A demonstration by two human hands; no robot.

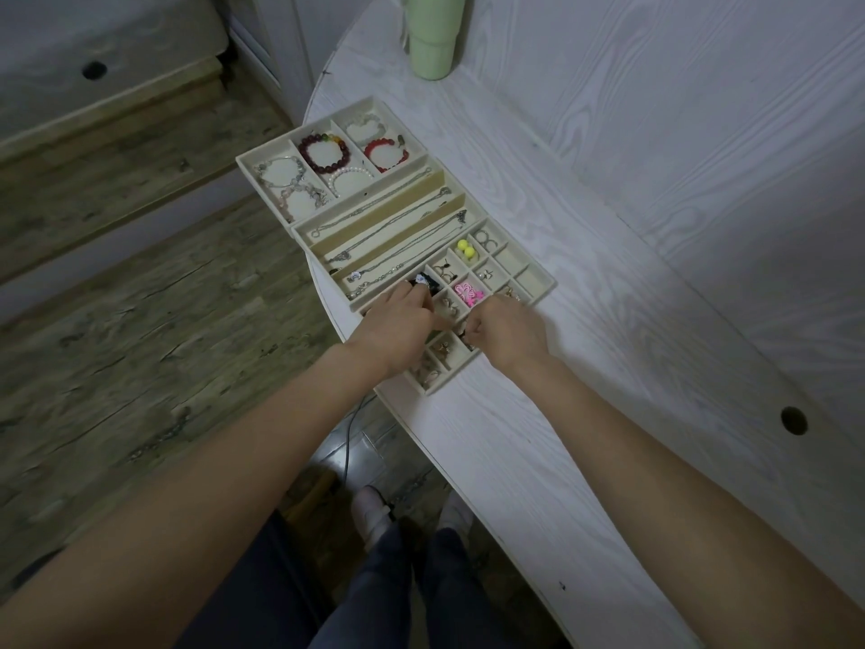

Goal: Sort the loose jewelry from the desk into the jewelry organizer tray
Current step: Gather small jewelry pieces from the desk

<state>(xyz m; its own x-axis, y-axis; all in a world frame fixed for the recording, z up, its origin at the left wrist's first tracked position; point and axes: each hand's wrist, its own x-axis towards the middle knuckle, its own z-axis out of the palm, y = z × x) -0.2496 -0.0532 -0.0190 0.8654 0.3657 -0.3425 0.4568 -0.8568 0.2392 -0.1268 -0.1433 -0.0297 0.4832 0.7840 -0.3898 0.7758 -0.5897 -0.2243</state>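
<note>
Both hands are down over the small-compartment end of the jewelry organizer tray [538,278], which sits at the rounded edge of the white desk [655,227]. The left hand [398,320] has its fingers curled, one finger reaching towards the right; the right hand [508,330] is bunched with fingertips drawn together, as if pinching something tiny between the two hands. I can't make out the piece itself; it may be an earring, going by the little metal bits in the cells just beside the fingers.

The rest looks well sorted: beaded bracelets [325,154] in the far section, thin chains [398,236] laid along the long slots, yellow studs [465,248] and a pink charm [468,294] in their own cells. I see no loose jewelry on the desk.

Pieces like these weigh nothing, are slippery and snag easily. Best taken by fingertip at the post or hook and lowered in, not dropped. A green tumbler [433,44] stands well apart.
</note>
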